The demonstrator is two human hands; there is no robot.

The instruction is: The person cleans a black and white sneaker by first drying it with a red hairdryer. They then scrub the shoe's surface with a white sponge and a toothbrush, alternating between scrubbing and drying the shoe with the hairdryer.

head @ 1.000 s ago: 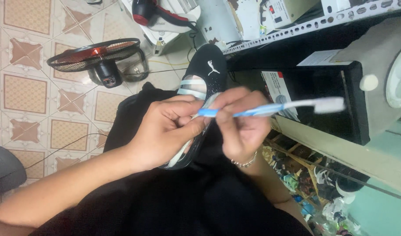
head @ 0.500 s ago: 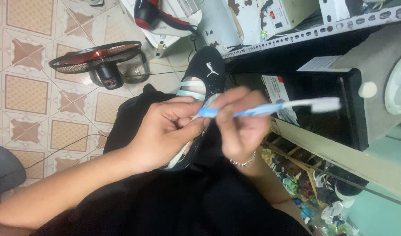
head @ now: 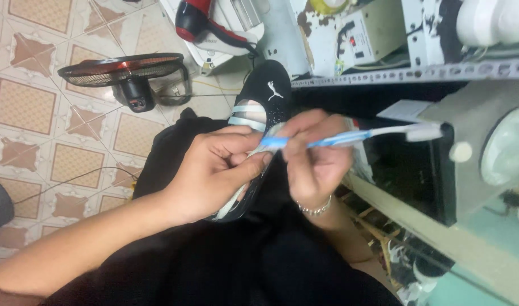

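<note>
Both hands are busy over the lap here. The left hand (head: 214, 170) is wrapped around the side of a black shoe (head: 262, 119), fingers curled in and gripping its edge near the pale straps. The right hand (head: 313, 156) has its fingers closed around the blue end of a toothbrush (head: 355, 136), pinching the handle right next to the left hand's fingertips.

The toothbrush lies almost level across the view, long axis running left to right, tilted up a touch toward the right. Its white bristle head points right and sits in front of a dark box under the shelf, well clear of the shoe. The shoe's long axis goes the other way, roughly up and down the picture: toe pointing up toward the shelf corner, heel end hidden down behind the left hand. It's got a small white logo near the toe.

Labels and packaging: a white rectangular paper label (head: 409, 110) sits on top of the dark box, just under the metal shelf (head: 440, 72). A grey box with small red marks (head: 364, 37) stands on the shelf. On the tiled floor there's a red and black fan (head: 123, 71), and a red hair dryer (head: 200, 20) beyond it.
</note>
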